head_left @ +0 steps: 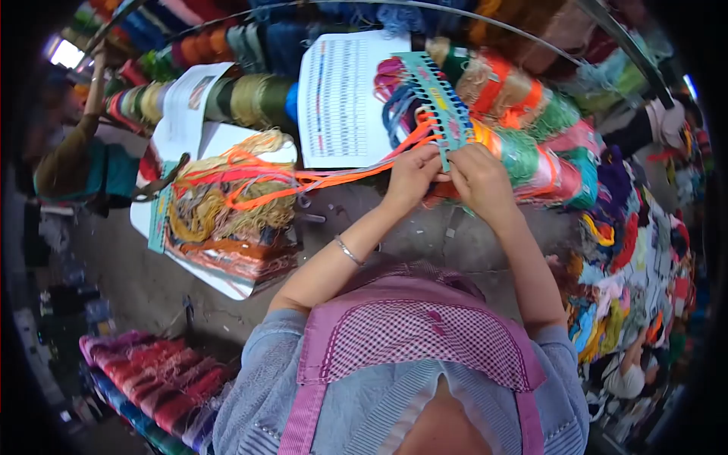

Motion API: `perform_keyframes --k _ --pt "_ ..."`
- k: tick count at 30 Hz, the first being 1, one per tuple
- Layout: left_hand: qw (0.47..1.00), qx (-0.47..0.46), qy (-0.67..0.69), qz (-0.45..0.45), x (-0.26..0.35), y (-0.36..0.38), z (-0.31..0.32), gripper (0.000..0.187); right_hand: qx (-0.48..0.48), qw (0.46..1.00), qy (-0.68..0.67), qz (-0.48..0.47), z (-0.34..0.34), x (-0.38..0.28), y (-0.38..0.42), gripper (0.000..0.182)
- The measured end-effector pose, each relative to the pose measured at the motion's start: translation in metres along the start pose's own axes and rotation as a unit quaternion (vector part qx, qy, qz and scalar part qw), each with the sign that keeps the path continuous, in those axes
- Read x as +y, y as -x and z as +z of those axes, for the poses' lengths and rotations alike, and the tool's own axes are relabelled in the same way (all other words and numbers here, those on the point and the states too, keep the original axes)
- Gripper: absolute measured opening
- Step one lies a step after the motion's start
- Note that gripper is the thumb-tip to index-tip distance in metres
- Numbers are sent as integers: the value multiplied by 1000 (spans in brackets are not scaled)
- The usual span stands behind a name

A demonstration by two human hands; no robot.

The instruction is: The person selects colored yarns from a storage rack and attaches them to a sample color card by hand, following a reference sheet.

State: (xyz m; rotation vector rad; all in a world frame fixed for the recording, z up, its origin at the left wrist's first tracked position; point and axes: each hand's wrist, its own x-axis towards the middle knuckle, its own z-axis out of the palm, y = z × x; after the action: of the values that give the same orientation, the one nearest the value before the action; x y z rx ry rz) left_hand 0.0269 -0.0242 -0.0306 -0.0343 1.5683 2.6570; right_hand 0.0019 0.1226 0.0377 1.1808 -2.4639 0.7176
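Observation:
A teal punched thread card [436, 97] with several coloured strands looped through its holes stands tilted in front of me. My left hand [410, 176] and my right hand [478, 174] meet at the card's lower end, both pinching it and the orange yarn strands [341, 173]. The orange strands run left from my fingers to a tangled heap of yellow and orange yarn [227, 199] lying on a printed sheet. A thin bracelet circles my left wrist.
A printed colour chart [343, 98] lies behind the card, another paper sheet [184, 106] further left. Yarn skeins crowd the back [250, 98] and right side [607, 227]. Red and purple bundles [152, 371] lie at lower left. A person's arm [72, 148] shows at far left.

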Motion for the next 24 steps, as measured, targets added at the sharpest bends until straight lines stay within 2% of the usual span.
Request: perform_keyframes --k 3,5,9,10,12,13,14,15,17,19,20,21,22,24 --pt "998 11 -64 9 -2 -2 -6 14 -26 998 -52 35 -3 -4 -3 22" --pt "998 37 -55 -2 1 1 -4 14 -52 992 -82 79 -1 3 -2 34" --pt "996 79 -39 -17 15 10 -9 13 -45 989 -101 97 0 9 -1 36" --pt "995 95 -10 -26 22 14 -10 14 -52 989 -101 94 0 11 -2 36" --pt "983 103 155 -5 28 16 -15 13 -67 984 -112 118 -3 12 0 37" --pt "975 90 204 -19 31 15 -18 16 -83 984 -98 128 -7 10 -2 40" --pt "976 18 213 -47 35 15 -19 18 -99 982 -86 133 -7 8 -5 43" --pt "972 -51 219 -70 42 16 -21 20 -47 993 -66 89 -2 13 0 52" --pt "990 -76 -14 -117 41 10 -11 28 -14 997 -45 55 -1 12 -1 60" --pt "985 -115 -102 -72 28 11 -5 24 -17 999 -41 29 9 19 -14 61" --pt "976 -131 -142 -105 26 3 -8 24 -6 999 -28 15 9 24 1 61" --pt "976 -125 -174 -39 26 4 -13 21 -28 997 -53 56 5 18 -2 61" --pt "951 -120 -284 17 35 3 -24 21 -53 991 -75 99 0 13 -4 61" --pt "939 -44 -323 107 48 10 -64 25 -76 989 -66 112 2 21 -1 57"
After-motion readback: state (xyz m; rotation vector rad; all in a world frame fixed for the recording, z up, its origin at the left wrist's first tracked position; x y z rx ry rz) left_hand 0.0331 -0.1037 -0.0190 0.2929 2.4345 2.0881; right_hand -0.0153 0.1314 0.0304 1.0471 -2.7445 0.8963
